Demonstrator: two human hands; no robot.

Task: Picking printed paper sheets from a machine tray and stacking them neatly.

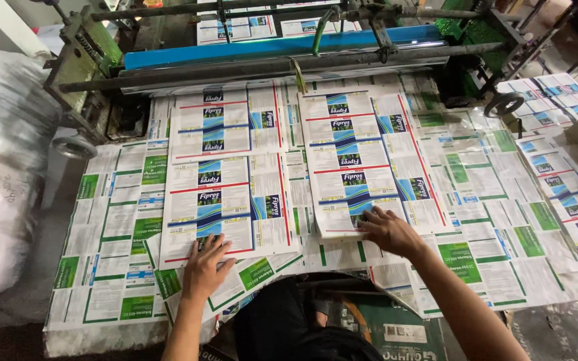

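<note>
The printed sheets [225,200] under the hands are thin paper with a smooth, faintly glossy coat. The green-printed sheets [122,227] covering the desk are the same paper, creased at the edges. The machine's roller bars [269,67] are dull, worn metal; the blue bar [275,48] has a shiny painted finish. The big sack [1,167] is crinkled, translucent plastic.

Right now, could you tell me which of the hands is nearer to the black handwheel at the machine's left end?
Left. The left hand rests on the left printed sheet, below and right of the handwheel; the right hand lies farther right, on the other sheet.
</note>
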